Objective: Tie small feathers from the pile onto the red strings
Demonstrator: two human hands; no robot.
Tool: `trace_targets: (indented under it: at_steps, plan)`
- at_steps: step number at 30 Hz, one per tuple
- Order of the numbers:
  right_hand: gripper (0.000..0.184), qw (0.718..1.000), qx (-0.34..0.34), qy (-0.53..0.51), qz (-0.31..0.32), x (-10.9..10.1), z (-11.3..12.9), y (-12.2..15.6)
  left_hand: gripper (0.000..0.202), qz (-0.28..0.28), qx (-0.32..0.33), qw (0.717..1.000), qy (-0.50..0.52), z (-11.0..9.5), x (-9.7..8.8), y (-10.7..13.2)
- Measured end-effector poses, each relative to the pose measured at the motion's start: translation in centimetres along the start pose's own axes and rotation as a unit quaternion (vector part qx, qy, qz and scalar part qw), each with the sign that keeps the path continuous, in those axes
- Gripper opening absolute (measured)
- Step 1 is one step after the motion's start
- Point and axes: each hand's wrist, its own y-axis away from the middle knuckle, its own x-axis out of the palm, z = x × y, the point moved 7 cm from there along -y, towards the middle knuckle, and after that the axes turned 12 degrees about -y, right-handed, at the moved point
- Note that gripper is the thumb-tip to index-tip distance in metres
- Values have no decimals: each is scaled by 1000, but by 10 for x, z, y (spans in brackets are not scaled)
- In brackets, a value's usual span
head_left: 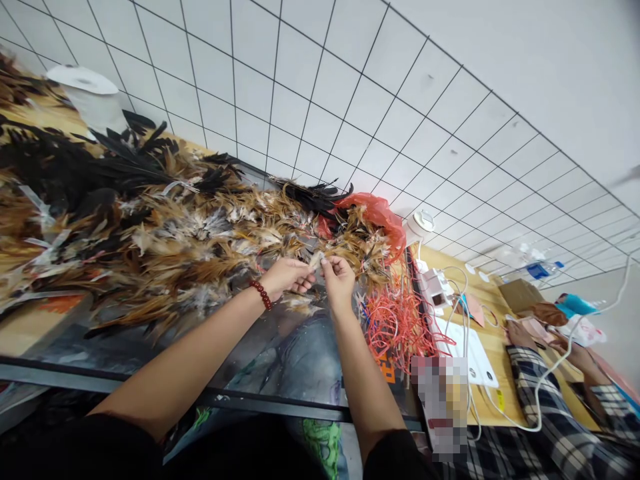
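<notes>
My left hand [290, 275], with a dark red bead bracelet [261, 295] at its wrist, is closed in a pinch on a small pale feather [316, 260]. From the other side my right hand [339, 277] pinches the same feather between thumb and fingers. Both hands hover over the table's glossy dark surface [280, 337]. Just beyond them spreads a wide heap of brown and cream feathers [215, 250]. A few loose pale feathers [301, 305] lie under my hands.
Black feathers [115, 160] top the heap at left. A red plastic bag [377, 215] and tangled orange-red cords [397, 320] lie at right. A wire grid [295, 87] stands behind. White cables [467, 340] cross the right side, where another person's plaid sleeve [535, 380] rests.
</notes>
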Motion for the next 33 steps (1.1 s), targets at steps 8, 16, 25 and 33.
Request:
trace_targets:
  at_steps: [8, 16, 25, 33]
  plan:
    - [26, 1000, -8, -1, 4, -2, -4, -1, 24, 12, 35, 999, 9, -8, 0, 2]
    - [33, 994, 67, 3, 91, 6, -14, -2, 16, 14, 72, 996, 51, -19, -7, 5]
    - [31, 979, 112, -128, 110, 13, 0, 3, 23, 173, -14, 985, 22, -5, 16, 10]
    - [27, 983, 102, -88, 127, 16, -3, 5, 31, 194, -31, 981, 5, -3, 17, 14]
